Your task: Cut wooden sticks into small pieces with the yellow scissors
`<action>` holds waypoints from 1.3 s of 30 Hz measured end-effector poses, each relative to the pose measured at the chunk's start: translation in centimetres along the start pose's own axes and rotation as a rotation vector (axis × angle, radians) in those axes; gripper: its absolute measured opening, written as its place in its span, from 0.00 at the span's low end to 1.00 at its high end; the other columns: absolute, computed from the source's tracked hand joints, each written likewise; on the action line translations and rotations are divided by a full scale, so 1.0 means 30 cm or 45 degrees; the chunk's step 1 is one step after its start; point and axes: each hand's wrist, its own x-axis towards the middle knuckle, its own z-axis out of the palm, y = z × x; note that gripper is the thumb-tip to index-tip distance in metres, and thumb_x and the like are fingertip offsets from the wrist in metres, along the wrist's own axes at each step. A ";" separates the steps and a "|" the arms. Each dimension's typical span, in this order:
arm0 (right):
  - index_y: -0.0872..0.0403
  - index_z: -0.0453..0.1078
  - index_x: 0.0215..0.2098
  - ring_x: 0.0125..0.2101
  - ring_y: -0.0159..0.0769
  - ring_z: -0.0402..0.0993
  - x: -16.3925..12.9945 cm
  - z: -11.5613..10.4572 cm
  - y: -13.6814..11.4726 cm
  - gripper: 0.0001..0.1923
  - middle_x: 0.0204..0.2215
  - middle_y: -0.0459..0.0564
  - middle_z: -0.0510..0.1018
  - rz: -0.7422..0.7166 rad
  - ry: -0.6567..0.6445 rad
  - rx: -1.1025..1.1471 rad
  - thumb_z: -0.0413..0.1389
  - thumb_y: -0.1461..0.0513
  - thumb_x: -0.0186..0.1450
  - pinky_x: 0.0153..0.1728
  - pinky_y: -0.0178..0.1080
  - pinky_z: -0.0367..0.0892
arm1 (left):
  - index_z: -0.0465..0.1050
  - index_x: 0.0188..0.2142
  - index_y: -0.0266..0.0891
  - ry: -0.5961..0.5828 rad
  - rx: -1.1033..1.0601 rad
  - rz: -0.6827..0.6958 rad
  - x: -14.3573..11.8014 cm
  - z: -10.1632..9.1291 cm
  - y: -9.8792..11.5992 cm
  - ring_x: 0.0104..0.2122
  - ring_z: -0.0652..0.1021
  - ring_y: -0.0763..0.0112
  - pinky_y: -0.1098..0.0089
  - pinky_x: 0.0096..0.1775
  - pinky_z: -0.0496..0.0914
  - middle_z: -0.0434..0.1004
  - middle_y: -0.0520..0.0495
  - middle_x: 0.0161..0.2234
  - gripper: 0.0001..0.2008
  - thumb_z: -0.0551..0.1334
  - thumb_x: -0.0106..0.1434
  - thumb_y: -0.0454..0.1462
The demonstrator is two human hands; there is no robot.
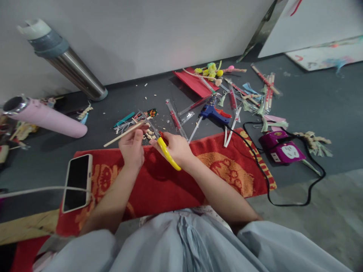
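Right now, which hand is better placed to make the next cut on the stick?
Probably the right hand: it grips the yellow scissors, while the left hand holds the stick.

Yellow-handled scissors [168,153], red towel [170,185] patterned orange, blue glue gun [214,113].

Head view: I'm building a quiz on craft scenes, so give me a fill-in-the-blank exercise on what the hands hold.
1. The right hand grips scissors with ____ handles.
2. The left hand holds a thin wooden ____.
3. The white-cased smartphone lies on the ____ towel.
4. The blue glue gun trails a ____ cord.

Missing words: yellow; stick; red; black
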 end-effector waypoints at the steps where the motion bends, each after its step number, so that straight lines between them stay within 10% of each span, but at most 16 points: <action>1: 0.53 0.67 0.31 0.30 0.38 0.74 0.002 0.002 0.003 0.30 0.28 0.51 0.77 -0.007 0.003 0.033 0.40 0.38 0.63 0.25 0.35 0.50 | 0.75 0.41 0.44 -0.137 0.016 -0.034 -0.010 -0.002 -0.005 0.41 0.78 0.68 0.67 0.44 0.72 0.78 0.46 0.40 0.23 0.65 0.52 0.55; 5: 0.53 0.66 0.29 0.27 0.33 0.70 0.011 0.012 0.014 0.29 0.25 0.47 0.75 -0.015 0.034 0.233 0.41 0.39 0.63 0.25 0.33 0.52 | 0.64 0.55 0.42 -0.651 0.142 -0.061 -0.068 0.002 -0.016 0.59 0.66 0.53 0.57 0.59 0.62 0.65 0.37 0.57 0.47 0.66 0.39 0.62; 9: 0.53 0.66 0.28 0.25 0.31 0.67 0.013 0.019 0.016 0.26 0.24 0.46 0.73 -0.007 0.093 0.336 0.42 0.42 0.64 0.26 0.32 0.54 | 0.54 0.59 0.39 -0.820 0.277 -0.097 -0.121 0.018 -0.017 0.64 0.55 0.48 0.50 0.64 0.47 0.56 0.33 0.60 0.58 0.69 0.33 0.61; 39: 0.54 0.70 0.31 0.23 0.30 0.67 0.036 0.048 0.029 0.27 0.24 0.47 0.75 -0.081 0.112 0.391 0.42 0.43 0.65 0.26 0.33 0.56 | 0.55 0.57 0.39 -0.689 0.447 0.111 -0.127 0.037 -0.029 0.61 0.60 0.48 0.50 0.62 0.53 0.59 0.37 0.57 0.49 0.71 0.37 0.51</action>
